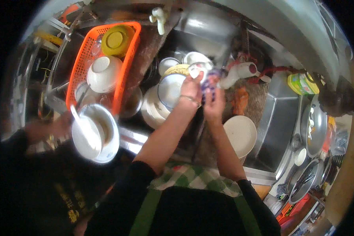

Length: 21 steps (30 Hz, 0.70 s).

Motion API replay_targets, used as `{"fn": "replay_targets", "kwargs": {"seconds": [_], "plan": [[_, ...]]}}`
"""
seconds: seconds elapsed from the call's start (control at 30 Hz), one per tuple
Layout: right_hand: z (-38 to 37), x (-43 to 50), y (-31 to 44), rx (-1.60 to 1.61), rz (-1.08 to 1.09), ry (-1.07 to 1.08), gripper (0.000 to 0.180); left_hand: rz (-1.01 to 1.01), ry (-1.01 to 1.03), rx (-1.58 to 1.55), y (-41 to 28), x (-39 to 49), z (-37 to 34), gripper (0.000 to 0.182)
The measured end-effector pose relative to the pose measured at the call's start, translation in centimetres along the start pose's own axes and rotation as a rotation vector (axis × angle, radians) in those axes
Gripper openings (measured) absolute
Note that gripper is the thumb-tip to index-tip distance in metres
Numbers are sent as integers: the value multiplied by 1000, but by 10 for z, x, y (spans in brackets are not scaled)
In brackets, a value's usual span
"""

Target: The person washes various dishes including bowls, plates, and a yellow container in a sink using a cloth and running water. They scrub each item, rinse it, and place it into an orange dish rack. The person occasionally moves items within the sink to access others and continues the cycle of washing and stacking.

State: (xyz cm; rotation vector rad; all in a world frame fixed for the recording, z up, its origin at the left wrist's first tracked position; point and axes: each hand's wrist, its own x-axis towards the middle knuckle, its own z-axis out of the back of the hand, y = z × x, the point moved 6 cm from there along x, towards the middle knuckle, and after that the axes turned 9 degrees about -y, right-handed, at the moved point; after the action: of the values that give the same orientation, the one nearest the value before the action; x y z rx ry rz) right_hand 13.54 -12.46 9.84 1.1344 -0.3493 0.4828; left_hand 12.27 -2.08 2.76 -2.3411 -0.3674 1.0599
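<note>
Over the sink, my left hand (191, 87) grips a small white dish (198, 69); motion blur hides whether it is a bowl or a spoon. Close beside it, my right hand (214, 98) has a purple patterned cloth (207, 88) in its fingers, against the dish. Beneath my hands lies a pile of dishes: a white bowl with a blue rim (169, 90), a yellowish plate (177, 70) and a white bowl (196, 57). A round cream plate (240, 135) rests on the ledge by my right forearm.
At left, a co-worker's hand (60, 125) is beside stacked white bowls (96, 132) with a spoon. An orange plastic basket (132, 50) carries upturned bowls. A white tap (158, 20) and a white pipe (237, 73) stick out. Detergent (302, 84) stands right of the steel basin (278, 126).
</note>
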Motion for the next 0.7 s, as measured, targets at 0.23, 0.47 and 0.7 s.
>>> {"fn": "replay_targets", "kwargs": {"seconds": [0.23,0.47,0.7], "plan": [[-8,37,-40,99,-397,90,31,-322,251,37,-2,-23,-14,28],[9,19,-57,93,-365,305,40,-319,299,41,-37,-27,-5,26],[63,48,-69,-465,349,663,36,4,452,244,-15,-28,-35,24]]}}
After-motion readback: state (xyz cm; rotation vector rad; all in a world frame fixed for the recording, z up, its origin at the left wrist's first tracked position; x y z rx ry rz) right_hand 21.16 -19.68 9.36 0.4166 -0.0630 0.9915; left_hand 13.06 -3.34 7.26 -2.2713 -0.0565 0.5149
